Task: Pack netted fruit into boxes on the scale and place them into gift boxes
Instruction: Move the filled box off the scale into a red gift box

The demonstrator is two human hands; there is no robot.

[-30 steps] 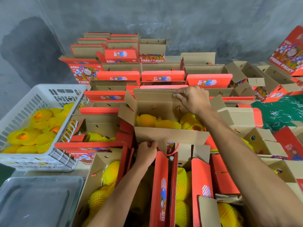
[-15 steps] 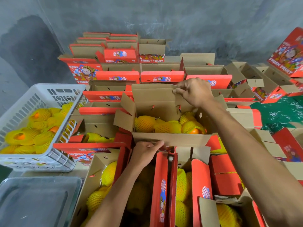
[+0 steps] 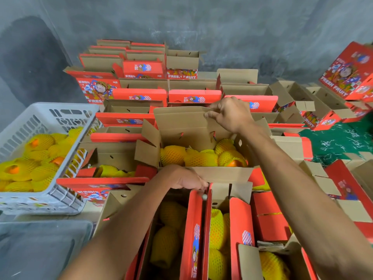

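Observation:
An open cardboard gift box sits in the middle, holding several oranges in yellow foam nets. My right hand pinches the top edge of its tall far flap. My left hand grips the near side of the box at its lower left. Its side flaps stand open. Just below it, two more open red gift boxes hold netted fruit.
A white plastic crate of netted oranges stands at the left, above a grey tray. Rows of open red and brown gift boxes fill the back up to the grey wall. More boxes lie at the right beside green matting.
The fruit-filled box has moved away from me and a little up. My right hand stays on the far flap; my left hand shifted along the near side.

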